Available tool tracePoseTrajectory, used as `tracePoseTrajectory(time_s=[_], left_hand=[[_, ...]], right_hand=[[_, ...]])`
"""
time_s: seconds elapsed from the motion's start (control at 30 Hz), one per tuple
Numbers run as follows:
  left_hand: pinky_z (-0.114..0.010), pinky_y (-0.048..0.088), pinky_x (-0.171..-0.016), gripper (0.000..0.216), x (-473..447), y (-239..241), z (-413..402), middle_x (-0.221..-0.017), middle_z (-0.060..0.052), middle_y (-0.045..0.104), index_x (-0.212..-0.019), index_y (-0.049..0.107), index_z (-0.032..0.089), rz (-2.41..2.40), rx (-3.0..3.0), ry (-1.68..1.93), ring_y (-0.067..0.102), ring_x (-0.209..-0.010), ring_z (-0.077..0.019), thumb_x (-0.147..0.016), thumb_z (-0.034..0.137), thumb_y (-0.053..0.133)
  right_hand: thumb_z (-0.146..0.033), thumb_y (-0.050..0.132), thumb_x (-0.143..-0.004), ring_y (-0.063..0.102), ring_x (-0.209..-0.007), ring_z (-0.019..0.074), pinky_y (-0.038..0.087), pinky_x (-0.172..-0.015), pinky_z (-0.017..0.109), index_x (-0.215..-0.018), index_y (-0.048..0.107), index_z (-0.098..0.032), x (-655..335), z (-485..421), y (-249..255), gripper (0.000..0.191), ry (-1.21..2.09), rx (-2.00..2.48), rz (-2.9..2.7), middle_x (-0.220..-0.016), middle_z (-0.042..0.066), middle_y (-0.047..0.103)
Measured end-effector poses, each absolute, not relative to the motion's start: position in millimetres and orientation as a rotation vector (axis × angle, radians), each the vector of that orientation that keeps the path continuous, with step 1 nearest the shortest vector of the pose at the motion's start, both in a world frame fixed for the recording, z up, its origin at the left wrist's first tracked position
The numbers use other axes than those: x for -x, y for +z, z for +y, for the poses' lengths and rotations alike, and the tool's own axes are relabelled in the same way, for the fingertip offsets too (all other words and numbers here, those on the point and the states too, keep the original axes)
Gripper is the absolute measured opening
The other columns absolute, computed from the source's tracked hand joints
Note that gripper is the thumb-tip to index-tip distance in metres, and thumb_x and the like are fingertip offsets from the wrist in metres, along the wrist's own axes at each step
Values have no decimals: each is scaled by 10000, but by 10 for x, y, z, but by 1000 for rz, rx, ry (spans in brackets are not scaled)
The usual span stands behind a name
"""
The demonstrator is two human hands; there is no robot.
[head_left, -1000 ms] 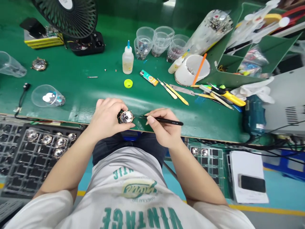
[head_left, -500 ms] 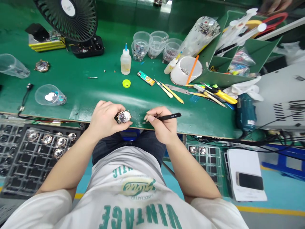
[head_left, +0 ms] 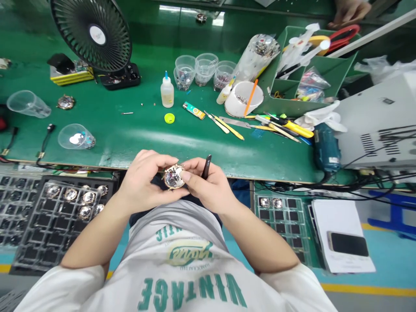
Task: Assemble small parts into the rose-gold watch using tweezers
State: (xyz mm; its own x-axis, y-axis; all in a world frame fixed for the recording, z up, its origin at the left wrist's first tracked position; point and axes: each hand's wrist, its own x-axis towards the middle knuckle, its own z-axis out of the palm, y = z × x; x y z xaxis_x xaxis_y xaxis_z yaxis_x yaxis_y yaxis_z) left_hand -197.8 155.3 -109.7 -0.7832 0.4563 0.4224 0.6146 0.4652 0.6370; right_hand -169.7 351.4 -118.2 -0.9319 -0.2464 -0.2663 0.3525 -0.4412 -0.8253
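Note:
My left hand [head_left: 143, 182] is closed on a round, gold-rimmed watch case [head_left: 171, 178], gripping it by the rim between thumb and fingers. Its open face tilts up and shows small parts inside. My right hand [head_left: 208, 184] holds black tweezers [head_left: 206, 166], whose blunt end sticks up past the fingers; their tips are hidden. The right thumb presses on the right side of the watch case, over a small white patch. Both hands are in front of my shirt, just off the bench's near edge.
On the green bench [head_left: 136, 147] stand a fan [head_left: 97, 39], a dropper bottle [head_left: 167, 93], plastic cups [head_left: 204, 69], loose hand tools and a white tub [head_left: 243, 102]. Trays of watch parts [head_left: 61, 221] lie lower left. Another person's hand [head_left: 349, 13] appears at top right.
My right hand has moved left to the watch case and now touches it. The tweezers have swung from nearly level to upright. The view has shifted slightly.

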Motion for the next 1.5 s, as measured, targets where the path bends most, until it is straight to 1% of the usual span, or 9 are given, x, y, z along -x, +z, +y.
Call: tracePoseTrajectory(time_s=[0.23,0.37,0.57,0.97,1.1,1.23,1.33,1.43,1.5], left_hand=[[-336,498,-710,472,1898,-1122,1496,-903,2,695,-1087,678,271,-2517,878,-1651,636,-780,-164,-778,468,976],[-346,515,-717,478,1881,-1116,1496,-923,-13,689,-1121,683,274,-2532,834,-1745,648,-803,-175,-789,465,969],[-357,518,-709,473,1878,-1105,1489,-909,-22,698,-1074,696,267,-2562,824,-1698,658,-803,-188,-782,530,960],[-363,512,-768,452,1893,-1080,1484,-939,6,749,-1140,671,284,-2543,953,-1495,679,-801,-178,-828,473,939],[-366,515,-789,415,1971,-1174,1421,-985,-15,781,-1157,671,270,-2647,923,-1307,717,-863,-206,-884,508,873],[-406,506,-834,454,2132,-1372,1342,-994,-46,796,-1132,683,241,-2778,858,-1085,734,-901,-258,-905,615,805],[-447,480,-894,473,2235,-1500,1335,-1049,-73,804,-1168,693,230,-2854,921,-914,737,-967,-301,-943,644,738],[-459,454,-893,496,2274,-1559,1379,-1107,-93,806,-1228,695,222,-2874,919,-821,731,-1017,-324,-978,650,675],[-457,444,-876,506,2270,-1567,1417,-1093,-99,807,-1232,706,218,-2859,899,-794,726,-1004,-323,-985,657,655]], right_hand=[[-518,1002,-742,718,-742,133,613,-753,285,-926,772,-214,1622,3492,-1114,424,-2385,-180,1324,-883,9,801],[-486,984,-783,726,-761,126,617,-769,276,-940,777,-226,1599,3489,-1081,367,-2413,-154,1329,-905,4,808],[-518,969,-792,732,-775,144,639,-790,307,-947,774,-230,1589,3493,-1069,381,-2388,-136,1360,-923,13,806],[-625,889,-847,744,-810,165,641,-790,319,-983,746,-231,1570,3494,-1124,440,-2322,-73,1601,-945,29,809],[-500,727,-1013,752,-879,188,616,-810,333,-1117,735,-245,1629,3647,-1222,276,-1994,191,2209,-1005,43,817],[-363,644,-1048,735,-926,240,567,-794,353,-1152,745,-221,1809,3964,-1375,203,-1173,352,3041,-1026,105,800],[-334,568,-1086,721,-936,270,544,-788,374,-1116,764,-203,1956,4210,-1483,237,-690,318,3254,-1041,138,787],[-321,594,-1069,711,-991,308,546,-864,428,-1068,769,-196,2127,4351,-1527,216,-532,340,3344,-1063,146,787],[-326,615,-1058,709,-1043,315,550,-931,457,-1077,758,-203,2305,4328,-1510,190,-662,394,3371,-1094,140,788]])
